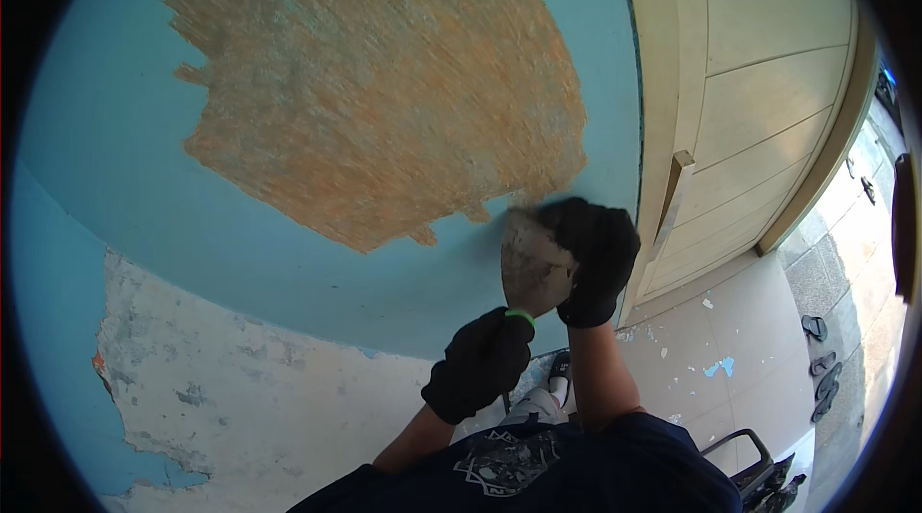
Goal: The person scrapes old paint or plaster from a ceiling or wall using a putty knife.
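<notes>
My left hand [479, 365], in a black glove, is closed around the green-edged handle of a metal putty knife [533, 264]. The knife's wide, stained blade points up toward the wall. My right hand [601, 257], also gloved in black, is beside the blade and overlaps its right edge; its fingers are blurred, and whether they grip anything is not visible. Both hands are before a light-blue painted wall [324, 290], just below a large rough brown-orange scraped patch [403, 88] with a ragged edge.
Right of the wall is a cream panelled door [771, 117] with a long handle [673, 196]. Paint flakes [720, 367] lie on the tiled floor [648, 376]. Several sandals [827, 383] and a black metal frame [753, 448] are at right. Lower left, bare whitish plaster [252, 383] shows.
</notes>
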`<state>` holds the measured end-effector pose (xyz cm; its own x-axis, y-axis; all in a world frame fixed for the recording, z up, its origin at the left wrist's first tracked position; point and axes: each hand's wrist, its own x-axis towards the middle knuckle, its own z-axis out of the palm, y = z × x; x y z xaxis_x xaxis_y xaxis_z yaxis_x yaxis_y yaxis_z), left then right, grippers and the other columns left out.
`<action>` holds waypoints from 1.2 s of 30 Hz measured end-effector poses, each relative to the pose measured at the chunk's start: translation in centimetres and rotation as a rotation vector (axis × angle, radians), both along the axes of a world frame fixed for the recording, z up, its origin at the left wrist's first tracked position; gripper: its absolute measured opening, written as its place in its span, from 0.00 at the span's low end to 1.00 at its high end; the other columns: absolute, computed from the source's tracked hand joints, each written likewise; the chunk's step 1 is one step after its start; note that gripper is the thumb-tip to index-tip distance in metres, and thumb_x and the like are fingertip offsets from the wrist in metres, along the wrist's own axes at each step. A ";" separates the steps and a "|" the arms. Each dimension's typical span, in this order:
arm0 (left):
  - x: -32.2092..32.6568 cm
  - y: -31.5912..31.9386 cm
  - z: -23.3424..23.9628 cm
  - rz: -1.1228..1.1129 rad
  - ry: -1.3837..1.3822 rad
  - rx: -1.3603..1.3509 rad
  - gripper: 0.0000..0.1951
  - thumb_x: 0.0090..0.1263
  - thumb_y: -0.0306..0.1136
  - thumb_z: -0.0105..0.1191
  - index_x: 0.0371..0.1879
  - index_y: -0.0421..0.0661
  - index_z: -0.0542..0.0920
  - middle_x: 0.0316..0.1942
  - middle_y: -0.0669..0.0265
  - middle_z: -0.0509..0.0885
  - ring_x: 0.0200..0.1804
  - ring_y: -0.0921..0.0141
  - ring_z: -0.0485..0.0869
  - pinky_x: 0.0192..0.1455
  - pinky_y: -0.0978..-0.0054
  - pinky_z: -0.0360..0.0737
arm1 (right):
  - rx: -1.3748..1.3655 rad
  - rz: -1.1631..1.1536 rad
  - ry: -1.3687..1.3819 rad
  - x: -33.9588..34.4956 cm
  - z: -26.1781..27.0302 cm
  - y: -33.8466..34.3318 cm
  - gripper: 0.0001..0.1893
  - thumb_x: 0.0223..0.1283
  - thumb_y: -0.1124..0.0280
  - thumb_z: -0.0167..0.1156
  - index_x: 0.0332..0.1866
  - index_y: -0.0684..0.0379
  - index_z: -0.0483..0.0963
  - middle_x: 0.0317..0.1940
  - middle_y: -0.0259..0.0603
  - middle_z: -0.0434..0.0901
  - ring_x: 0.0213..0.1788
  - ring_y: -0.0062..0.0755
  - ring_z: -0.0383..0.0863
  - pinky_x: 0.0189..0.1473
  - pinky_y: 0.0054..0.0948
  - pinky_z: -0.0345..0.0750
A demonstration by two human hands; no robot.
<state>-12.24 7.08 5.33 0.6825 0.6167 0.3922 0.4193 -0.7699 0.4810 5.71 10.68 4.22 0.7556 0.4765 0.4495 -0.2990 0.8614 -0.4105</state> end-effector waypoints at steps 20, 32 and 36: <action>1.4 -2.0 2.1 0.151 -0.297 -0.920 0.13 0.88 0.37 0.49 0.38 0.45 0.76 0.19 0.73 0.72 0.17 0.79 0.67 0.19 0.76 0.61 | 0.023 0.144 0.093 0.8 0.8 -1.0 0.24 0.83 0.62 0.47 0.23 0.58 0.62 0.21 0.40 0.68 0.29 0.36 0.72 0.43 0.44 0.79; 1.2 -2.2 -0.5 0.117 -0.246 -0.763 0.11 0.86 0.36 0.51 0.42 0.43 0.80 0.24 0.71 0.78 0.20 0.79 0.72 0.21 0.77 0.65 | 0.126 0.250 0.200 1.0 -1.0 -0.6 0.25 0.83 0.63 0.48 0.21 0.57 0.62 0.19 0.37 0.63 0.27 0.35 0.66 0.41 0.44 0.77; 1.5 -1.6 -1.1 -0.036 -0.023 0.142 0.05 0.81 0.31 0.56 0.44 0.43 0.81 0.27 0.69 0.80 0.25 0.79 0.77 0.25 0.79 0.70 | 0.184 0.245 0.174 1.2 -1.6 -0.4 0.25 0.83 0.62 0.47 0.22 0.58 0.62 0.20 0.38 0.65 0.28 0.36 0.69 0.42 0.45 0.78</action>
